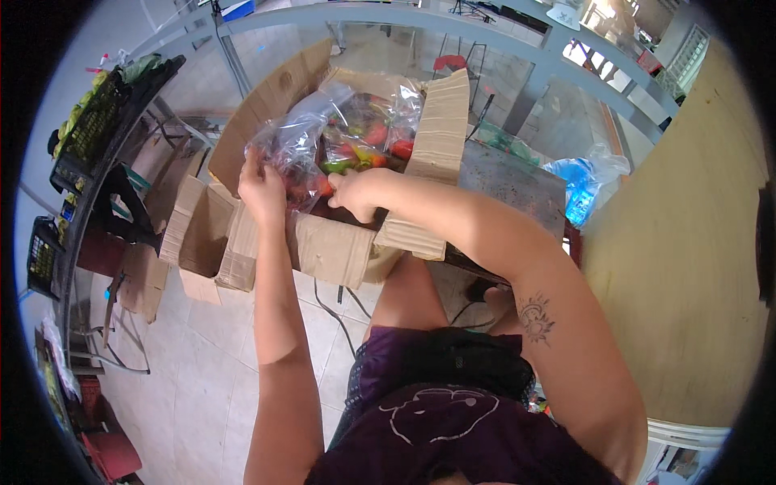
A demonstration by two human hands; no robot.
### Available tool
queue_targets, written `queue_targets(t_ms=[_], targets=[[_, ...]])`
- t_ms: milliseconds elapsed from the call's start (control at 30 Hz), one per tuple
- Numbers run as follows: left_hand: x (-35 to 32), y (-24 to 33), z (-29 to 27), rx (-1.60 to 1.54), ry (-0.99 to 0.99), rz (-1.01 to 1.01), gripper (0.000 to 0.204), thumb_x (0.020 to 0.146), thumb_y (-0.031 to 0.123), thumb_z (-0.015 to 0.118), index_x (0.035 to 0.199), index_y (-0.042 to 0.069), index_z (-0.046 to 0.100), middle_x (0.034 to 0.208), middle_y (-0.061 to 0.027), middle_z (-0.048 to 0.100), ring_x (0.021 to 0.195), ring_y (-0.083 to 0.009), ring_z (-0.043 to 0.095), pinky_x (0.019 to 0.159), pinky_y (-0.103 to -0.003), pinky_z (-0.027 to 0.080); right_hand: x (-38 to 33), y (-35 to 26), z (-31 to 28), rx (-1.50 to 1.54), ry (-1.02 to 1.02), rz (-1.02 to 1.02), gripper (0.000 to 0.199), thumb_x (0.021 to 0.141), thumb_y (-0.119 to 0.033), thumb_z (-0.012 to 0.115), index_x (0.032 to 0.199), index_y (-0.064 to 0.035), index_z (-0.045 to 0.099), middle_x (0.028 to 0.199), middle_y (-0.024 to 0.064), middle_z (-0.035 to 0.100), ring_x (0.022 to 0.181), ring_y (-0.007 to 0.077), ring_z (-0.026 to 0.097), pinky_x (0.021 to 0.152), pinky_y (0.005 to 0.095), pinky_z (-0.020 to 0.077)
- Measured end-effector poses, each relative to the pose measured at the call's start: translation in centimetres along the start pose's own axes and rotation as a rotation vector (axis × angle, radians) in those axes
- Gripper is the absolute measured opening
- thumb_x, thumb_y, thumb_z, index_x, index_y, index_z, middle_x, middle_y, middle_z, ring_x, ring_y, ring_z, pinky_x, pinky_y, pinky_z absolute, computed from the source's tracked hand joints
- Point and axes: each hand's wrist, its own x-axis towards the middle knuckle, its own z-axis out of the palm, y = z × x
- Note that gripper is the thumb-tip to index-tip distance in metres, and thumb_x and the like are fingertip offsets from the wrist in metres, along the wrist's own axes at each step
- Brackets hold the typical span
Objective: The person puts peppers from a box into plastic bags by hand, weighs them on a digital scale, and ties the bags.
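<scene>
Holding a clear plastic bag (339, 133) of red, green and orange peppers inside an open cardboard box (339, 242); left hand (260, 190) pinches the bag's near-left edge, fingers closed on the film; right hand (356, 194) is curled shut at the bag's lower edge, apparently gripping it; a sound grip would likely support the load from beneath, sparing the thin film; upright flaps hem the bag on both sides; tiled floor (202, 364) lies open below; a blue bag (578, 186) sits well right.
</scene>
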Motion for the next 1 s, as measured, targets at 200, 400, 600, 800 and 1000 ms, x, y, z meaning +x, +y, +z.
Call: queue_targets(t_ms=[200, 400, 600, 800, 1000], targets=[[0.5, -1.3, -0.1, -0.123, -0.024, -0.107, 0.035, 0.076, 0.001, 0.047, 0.110, -0.005, 0.055, 0.101, -0.0200, 0.060, 0.094, -0.0256, 0.060, 0.081, -0.032, 0.045, 0.7, 1.4, -0.8, -0.070, -0.086, -0.076, 0.061, 0.055, -0.022, 0.074, 0.112, -0.0118, 0.054, 0.117, 0.0123, 0.050, 0.105, 0.0311, 0.049, 0.086, 0.0433, 0.0412], [0.3, 1.3, -0.3, 0.004, -0.079, -0.092, 0.035, 0.076, 0.002, 0.049, 0.109, -0.004, 0.055, 0.100, -0.0194, 0.061, 0.094, -0.0263, 0.060, 0.080, -0.032, 0.045, 0.9, 2.3, 0.9, 0.153, 0.068, -0.061, 0.047, 0.055, -0.020, 0.069, 0.097, -0.0042, 0.055, 0.096, 0.0115, 0.059, 0.089, 0.0294, 0.056, 0.073, 0.0382, 0.0462], [0.4, 0.0, 0.1, -0.042, -0.022, -0.112, 0.034, 0.076, 0.004, 0.048, 0.108, -0.004, 0.056, 0.101, -0.0199, 0.061, 0.094, -0.0276, 0.060, 0.081, -0.033, 0.045, -0.4, 1.8, -0.1, 0.319, 0.013, -0.021, 0.064, 0.057, -0.022, 0.067, 0.116, -0.0054, 0.049, 0.106, 0.0121, 0.057, 0.095, 0.0277, 0.055, 0.075, 0.0373, 0.0464], [0.5, 0.1, 0.2, 0.005, -0.007, -0.060, 0.035, 0.076, 0.004, 0.048, 0.108, -0.003, 0.056, 0.098, -0.0198, 0.061, 0.086, -0.0244, 0.061, 0.077, -0.031, 0.046, -0.8, 1.5, -1.2, 0.310, -0.075, -0.031, 0.066, 0.057, -0.023, 0.066, 0.119, -0.0065, 0.049, 0.113, 0.0099, 0.055, 0.098, 0.0250, 0.054, 0.073, 0.0362, 0.0460], [0.3, 0.5, 0.3, -0.219, -0.019, -0.182, 0.035, 0.076, 0.003, 0.046, 0.109, -0.004, 0.056, 0.095, -0.0166, 0.063, 0.082, -0.0206, 0.061, 0.075, -0.030, 0.046, -2.9, 1.9, -2.5, 0.583, -0.134, -0.037, 0.066, 0.055, -0.019, 0.069, 0.117, -0.0067, 0.050, 0.105, 0.0075, 0.057, 0.085, 0.0226, 0.057, 0.053, 0.0353, 0.0511]])
